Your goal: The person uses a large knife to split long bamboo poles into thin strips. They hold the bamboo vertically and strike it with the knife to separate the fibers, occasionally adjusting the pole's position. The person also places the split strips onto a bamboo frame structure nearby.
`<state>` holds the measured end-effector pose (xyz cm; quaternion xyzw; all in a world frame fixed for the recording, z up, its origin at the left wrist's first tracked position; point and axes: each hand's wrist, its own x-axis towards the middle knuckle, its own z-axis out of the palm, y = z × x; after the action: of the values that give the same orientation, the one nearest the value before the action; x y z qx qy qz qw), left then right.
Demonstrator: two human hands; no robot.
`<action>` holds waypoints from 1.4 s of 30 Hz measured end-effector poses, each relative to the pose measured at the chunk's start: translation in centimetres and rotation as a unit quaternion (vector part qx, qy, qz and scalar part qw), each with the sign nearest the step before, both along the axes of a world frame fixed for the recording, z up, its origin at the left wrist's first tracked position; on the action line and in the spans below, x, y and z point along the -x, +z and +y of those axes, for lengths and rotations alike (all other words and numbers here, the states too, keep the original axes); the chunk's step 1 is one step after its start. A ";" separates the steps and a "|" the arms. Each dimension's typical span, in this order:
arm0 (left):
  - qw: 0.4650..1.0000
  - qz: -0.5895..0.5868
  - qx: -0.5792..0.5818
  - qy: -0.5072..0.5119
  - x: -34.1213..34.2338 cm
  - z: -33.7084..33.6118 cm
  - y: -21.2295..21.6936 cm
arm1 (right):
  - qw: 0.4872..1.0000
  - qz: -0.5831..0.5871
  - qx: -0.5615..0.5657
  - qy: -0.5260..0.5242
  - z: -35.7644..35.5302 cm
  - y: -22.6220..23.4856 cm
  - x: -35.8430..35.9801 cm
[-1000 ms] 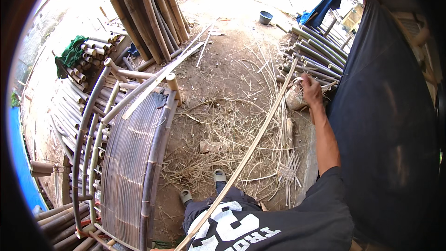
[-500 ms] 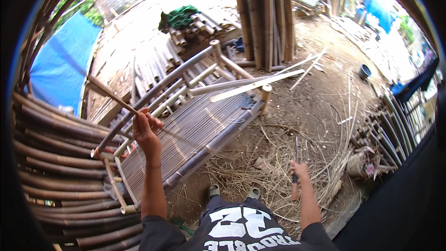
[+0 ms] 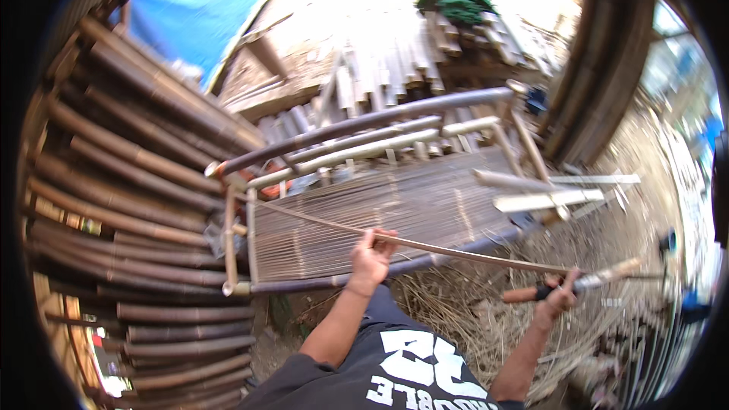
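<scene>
My left hand (image 3: 370, 260) is closed around a long thin bamboo strip (image 3: 456, 254), gripping it near its middle. The strip slants from over the bench seat down toward my right hand (image 3: 558, 298). That hand is closed on a long knife (image 3: 522, 294) with a brown wooden handle and a black wrapped part. Its pale blade is smeared and points right. The strip's right end meets my right hand's fingers; whether they pinch it is hard to make out. Before me stands a bamboo bench (image 3: 364, 220) with a slatted seat.
Bamboo poles (image 3: 167, 266) are stacked along the left. A pale split bamboo piece (image 3: 547, 200) lies across the bench's right end. Shavings (image 3: 456, 307) litter the ground near my feet. Behind the bench lie cut bamboo lengths (image 3: 402, 61) and a green cloth (image 3: 459, 6). Upright poles (image 3: 604, 61) stand at right.
My view has turned left. The left hand has come lower and rightward with the strip, which now reaches my right hand. The knife has swung from upright to sideways.
</scene>
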<state>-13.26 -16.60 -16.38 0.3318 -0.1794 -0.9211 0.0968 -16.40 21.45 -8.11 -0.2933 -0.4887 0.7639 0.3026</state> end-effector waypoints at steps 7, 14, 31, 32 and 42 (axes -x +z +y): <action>0.980 -0.167 0.108 0.007 10.6 -16.8 -7.4 | 0.985 -0.077 -0.148 0.039 -17.4 2.2 11.2; 0.958 -0.262 0.118 -0.011 14.7 -28.7 -14.9 | 0.963 -0.110 -0.210 0.131 -30.4 -2.6 19.1; 0.597 -0.525 0.598 -0.099 20.5 -32.0 -20.9 | 0.913 -0.214 -0.229 0.262 -35.8 -14.1 29.6; 0.521 -0.447 0.720 -0.105 21.7 -30.3 -20.5 | 0.925 -0.181 -0.205 0.264 -35.7 -16.1 30.3; 0.438 -0.156 0.760 -0.455 36.1 -23.6 -26.2 | 0.802 -0.260 -0.508 0.178 -29.8 -30.4 40.7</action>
<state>-49.32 -40.24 -42.61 0.1340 -0.9442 -0.2591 -0.1527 -57.11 -8.40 -38.55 -0.1931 -0.9105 0.3423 0.1286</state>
